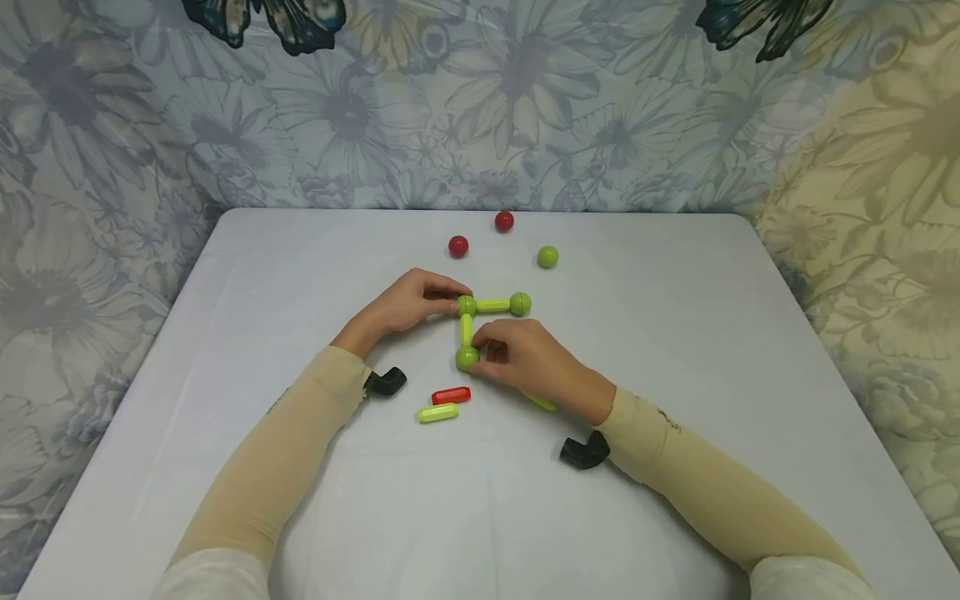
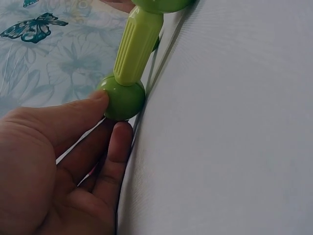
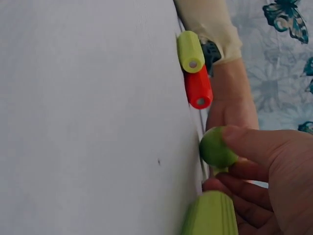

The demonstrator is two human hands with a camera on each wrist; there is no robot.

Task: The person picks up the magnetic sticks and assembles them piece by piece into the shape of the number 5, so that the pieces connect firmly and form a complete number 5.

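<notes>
An L-shaped piece of green balls and yellow-green rods lies on the white table. My left hand (image 1: 408, 302) pinches the corner ball (image 1: 467, 306) between thumb and fingers, as the left wrist view also shows. From that corner one rod (image 1: 492, 306) runs right to another green ball (image 1: 520, 303). A second rod (image 1: 467, 329) comes toward me, ending in the near ball (image 1: 467, 358). My right hand (image 1: 536, 358) grips this near ball, its thumb on it in the right wrist view. A loose yellow-green rod (image 1: 540, 402) lies partly hidden under the right hand.
A red rod (image 1: 451, 395) and a yellow-green rod (image 1: 438, 412) lie side by side nearer me, with metal dots on their ends. Two red balls (image 1: 458, 246) and a loose green ball (image 1: 548, 257) sit toward the table's back edge. Flowered cloth hangs behind.
</notes>
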